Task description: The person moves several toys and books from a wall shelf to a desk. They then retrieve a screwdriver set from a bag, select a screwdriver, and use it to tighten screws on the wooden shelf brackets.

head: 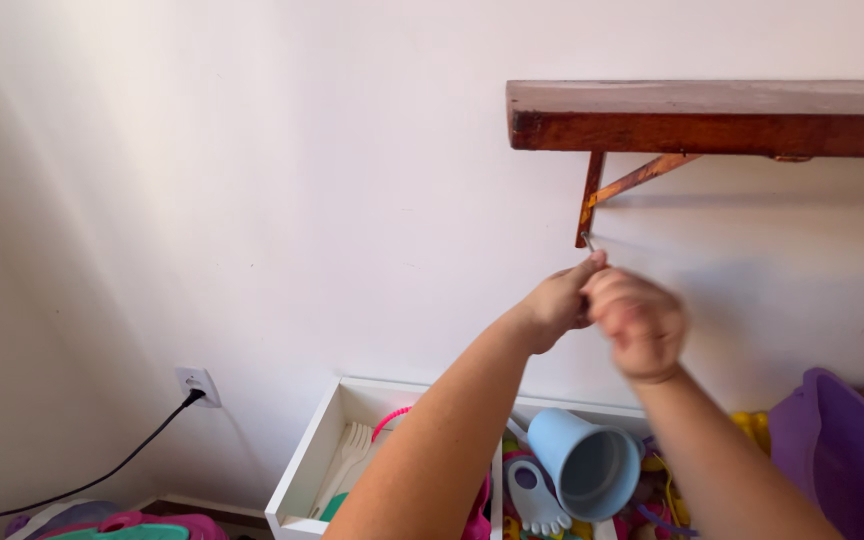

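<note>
My left hand (557, 303) is raised in front of the white wall and pinches a small thin metal tool (588, 241) whose tip points up at the foot of the wooden shelf bracket (592, 195). My right hand (640, 322) is blurred, fingers curled into a fist, right beside the left hand; I cannot tell whether it grips anything. Above both hands a dark brown wooden shelf (712, 120) sticks out from the wall.
Below my arms stands a white toy box (302, 470) holding a light blue cup (587, 462), white plastic forks and colourful toys. A purple bin (842, 450) is at the right. A wall socket (197, 383) with a black cable is low on the left.
</note>
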